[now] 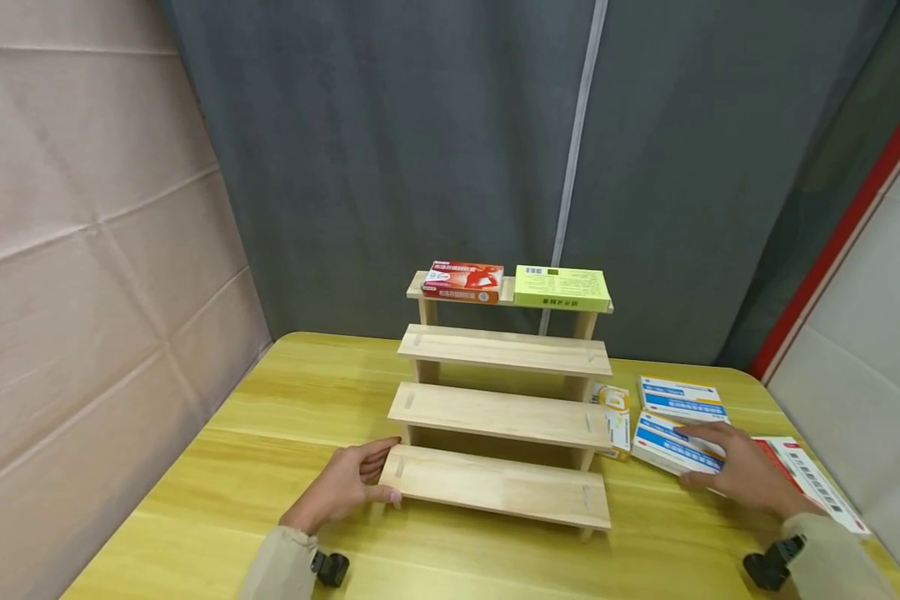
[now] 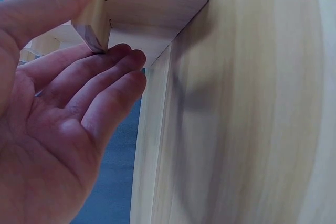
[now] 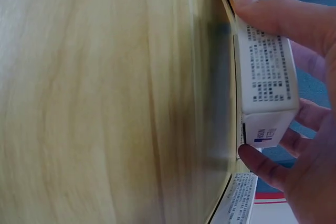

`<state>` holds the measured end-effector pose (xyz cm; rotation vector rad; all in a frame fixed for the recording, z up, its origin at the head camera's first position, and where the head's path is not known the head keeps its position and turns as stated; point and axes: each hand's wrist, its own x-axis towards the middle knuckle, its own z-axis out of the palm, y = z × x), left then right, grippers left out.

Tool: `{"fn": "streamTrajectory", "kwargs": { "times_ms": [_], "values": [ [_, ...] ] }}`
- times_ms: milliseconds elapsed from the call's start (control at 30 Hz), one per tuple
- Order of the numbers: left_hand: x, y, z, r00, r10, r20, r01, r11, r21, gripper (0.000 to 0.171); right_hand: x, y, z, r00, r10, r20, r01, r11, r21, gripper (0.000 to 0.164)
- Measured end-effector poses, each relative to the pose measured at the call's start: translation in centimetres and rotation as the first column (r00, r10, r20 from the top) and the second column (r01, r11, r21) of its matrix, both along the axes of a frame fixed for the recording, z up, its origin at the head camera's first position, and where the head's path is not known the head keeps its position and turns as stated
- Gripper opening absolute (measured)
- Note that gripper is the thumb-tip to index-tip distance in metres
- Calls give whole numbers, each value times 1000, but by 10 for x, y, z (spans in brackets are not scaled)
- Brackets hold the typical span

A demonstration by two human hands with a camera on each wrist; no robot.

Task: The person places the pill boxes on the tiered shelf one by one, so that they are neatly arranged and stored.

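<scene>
A four-step wooden display stand occupies the middle of the table. My left hand holds the left end of its lowest step, thumb at the front and fingers along the side. In the left wrist view, the thumb and fingers lie on either side of the plank end. Over on the right, my right hand grips a blue-and-white medicine box. The right wrist view has the thumb against the printed side of this box. A red medicine box and a lime-green one lie on the top step.
Right of the stand lie another blue-and-white box, a yellow-and-white box partly behind the stand, and a red-and-white box near the right edge. A grey curtain hangs behind the yellow wood-grain table.
</scene>
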<state>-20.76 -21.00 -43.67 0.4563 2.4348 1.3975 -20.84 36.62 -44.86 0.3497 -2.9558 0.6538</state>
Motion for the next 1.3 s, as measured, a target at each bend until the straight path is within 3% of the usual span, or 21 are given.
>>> {"fn": "streamTrajectory", "kwargs": {
  "times_ms": [700, 1300],
  "values": [
    [-2, -1, -1, 1000, -10, -14, 10, 1000, 13, 91, 15, -6, 13, 997, -80, 5, 80, 996, 34, 79],
    [-2, 0, -3, 1000, 2, -5, -2, 1000, 16, 92, 22, -12, 23, 998, -29, -56, 30, 999, 35, 74]
  ]
}}
